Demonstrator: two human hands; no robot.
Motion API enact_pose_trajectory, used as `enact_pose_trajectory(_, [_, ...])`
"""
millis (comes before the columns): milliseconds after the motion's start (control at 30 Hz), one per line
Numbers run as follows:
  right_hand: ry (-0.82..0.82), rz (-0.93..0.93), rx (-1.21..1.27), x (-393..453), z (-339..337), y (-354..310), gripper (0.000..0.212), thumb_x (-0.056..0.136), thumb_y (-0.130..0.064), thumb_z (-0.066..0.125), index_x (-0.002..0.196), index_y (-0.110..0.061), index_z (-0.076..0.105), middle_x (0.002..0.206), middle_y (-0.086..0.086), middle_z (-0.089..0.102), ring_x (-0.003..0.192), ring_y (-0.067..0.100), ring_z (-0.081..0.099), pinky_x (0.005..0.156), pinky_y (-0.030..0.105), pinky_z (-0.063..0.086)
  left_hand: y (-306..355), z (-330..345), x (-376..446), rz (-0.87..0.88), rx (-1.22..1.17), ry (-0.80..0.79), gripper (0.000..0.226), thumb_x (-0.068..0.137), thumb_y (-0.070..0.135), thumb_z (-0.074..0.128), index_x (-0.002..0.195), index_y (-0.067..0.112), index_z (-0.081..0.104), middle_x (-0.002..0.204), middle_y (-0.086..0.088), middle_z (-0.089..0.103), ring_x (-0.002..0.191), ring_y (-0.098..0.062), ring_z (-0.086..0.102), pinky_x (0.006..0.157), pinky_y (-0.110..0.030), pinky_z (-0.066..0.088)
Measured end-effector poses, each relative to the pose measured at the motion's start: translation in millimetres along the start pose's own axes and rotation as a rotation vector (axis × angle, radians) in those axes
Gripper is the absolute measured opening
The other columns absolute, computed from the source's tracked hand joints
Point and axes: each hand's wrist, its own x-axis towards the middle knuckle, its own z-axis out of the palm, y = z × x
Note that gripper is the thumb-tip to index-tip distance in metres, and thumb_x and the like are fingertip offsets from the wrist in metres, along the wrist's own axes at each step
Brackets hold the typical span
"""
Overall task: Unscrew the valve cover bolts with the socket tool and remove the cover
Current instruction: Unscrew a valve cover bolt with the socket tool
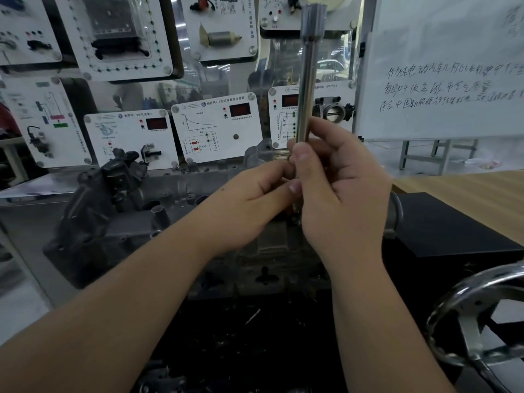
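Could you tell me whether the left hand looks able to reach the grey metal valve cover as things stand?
Probably yes: the left hand hovers just above the grey metal valve cover, nothing between them, though its fingers are busy at the long silver socket tool the right hand grips.

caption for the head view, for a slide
Both hands, right and left, hold a socket tool upright above the engine.

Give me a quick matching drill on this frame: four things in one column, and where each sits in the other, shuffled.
Things
1. socket tool
2. whiteboard
3. handwheel
4. engine block

Places
A. lower right corner of the view
B. upright in the middle, gripped low by the right hand, left hand pinching beside it
C. upper right, with handwriting
D. left of the hands, on the bench

Pairs: 1-B, 2-C, 3-A, 4-D
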Motion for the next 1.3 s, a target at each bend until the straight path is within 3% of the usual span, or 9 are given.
enact_pose_trajectory(200, [-0.027, -0.036, -0.054, 2, 1, -3, 0.03, 0.092, -0.037, 0.065, 0.122, -0.03, 0.066, 0.101, -0.017, 0.073, 0.096, 0.005, 0.07, 0.079, 0.023, 0.057, 2, 3, 2, 0.024, -0.041, -0.025, 0.029, 0.106, 0.034, 0.053, 0.133, 0.03, 0.061, 0.122, 0.009, 0.072, 0.117, -0.012, 0.068, 0.103, -0.045, 0.054])
enact_pose_trajectory(400, [-0.024, -0.073, -0.093, 2, -3, -2, 0.025, 0.1, -0.025, 0.059, 0.121, -0.019, 0.072, 0.086, -0.02, 0.07, 0.078, -0.004, 0.067, 0.071, 0.01, 0.049, 0, 1, 1, 0.005, -0.074, -0.015, 0.038, 0.103, 0.036, 0.048, 0.127, 0.01, 0.063, 0.12, -0.01, 0.071, 0.117, -0.03, 0.065, 0.104, -0.055, 0.048])
enact_pose_trajectory(633, [-0.03, -0.081, -0.123, 1, -2, -4, 0.035, 0.096, -0.032, 0.064, 0.125, -0.013, 0.068, 0.104, -0.012, 0.071, 0.096, 0.005, 0.068, 0.082, 0.025, 0.057, 1, 3, 2, 0.037, -0.112, -0.039, 0.027, 0.106, 0.023, 0.054, 0.133, 0.023, 0.063, 0.124, 0.006, 0.072, 0.119, -0.012, 0.067, 0.104, -0.036, 0.054])
enact_pose_trajectory(733, [0.009, -0.098, -0.159, 1, -1, -3, 0.031, 0.097, -0.027, 0.064, 0.122, -0.01, 0.072, 0.094, -0.006, 0.069, 0.085, 0.01, 0.066, 0.075, 0.03, 0.057, 0, 4, 1, 0.037, -0.088, -0.02, 0.028, 0.104, 0.033, 0.055, 0.129, 0.025, 0.064, 0.118, 0.0, 0.074, 0.113, -0.019, 0.069, 0.1, -0.046, 0.054])
enact_pose_trajectory(833, [-0.026, -0.091, -0.138, 2, -4, -2, 0.028, 0.101, -0.021, 0.059, 0.122, -0.009, 0.072, 0.086, -0.009, 0.07, 0.081, 0.006, 0.066, 0.074, 0.019, 0.052, 1, 2, 0, 0.027, -0.073, 0.006, 0.029, 0.101, 0.042, 0.048, 0.118, 0.028, 0.068, 0.112, -0.001, 0.074, 0.11, -0.023, 0.069, 0.1, -0.054, 0.052])
enact_pose_trajectory(967, [-0.087, -0.03, -0.02, 3, -10, -3, 0.035, 0.102, -0.016, 0.056, 0.137, -0.017, 0.06, 0.098, -0.012, 0.074, 0.084, 0.0, 0.07, 0.079, 0.015, 0.054, 0, 1, 1, 0.034, -0.019, 0.012, 0.031, 0.101, 0.042, 0.047, 0.113, 0.021, 0.067, 0.106, -0.01, 0.072, 0.102, -0.032, 0.066, 0.094, -0.057, 0.051])
enact_pose_trajectory(1033, [-0.124, -0.022, -0.004, 2, -9, -4, 0.039, 0.1, -0.025, 0.058, 0.139, -0.02, 0.058, 0.106, -0.008, 0.074, 0.091, 0.006, 0.072, 0.079, 0.023, 0.057, -2, 2, 2, 0.05, -0.039, -0.01, 0.031, 0.104, 0.039, 0.048, 0.122, 0.022, 0.067, 0.114, -0.003, 0.073, 0.108, -0.023, 0.068, 0.098, -0.048, 0.053])
enact_pose_trajectory(1133, [-0.154, -0.049, -0.08, 1, -6, -6, 0.04, 0.096, -0.034, 0.061, 0.132, -0.017, 0.062, 0.107, -0.01, 0.073, 0.099, 0.007, 0.07, 0.083, 0.021, 0.056, 3, 2, -1, 0.078, -0.098, -0.041, 0.027, 0.108, 0.029, 0.049, 0.129, 0.041, 0.061, 0.124, 0.019, 0.071, 0.12, -0.001, 0.064, 0.098, -0.018, 0.051])
enact_pose_trajectory(1300, [-0.044, -0.053, -0.055, -2, -4, -3, 0.023, 0.099, -0.023, 0.062, 0.12, -0.031, 0.065, 0.095, -0.021, 0.073, 0.086, -0.001, 0.07, 0.078, 0.017, 0.055, 1, 0, -1, 0.041, -0.048, -0.016, 0.032, 0.102, 0.041, 0.048, 0.122, 0.025, 0.068, 0.115, 0.004, 0.074, 0.113, -0.017, 0.068, 0.101, -0.045, 0.053])
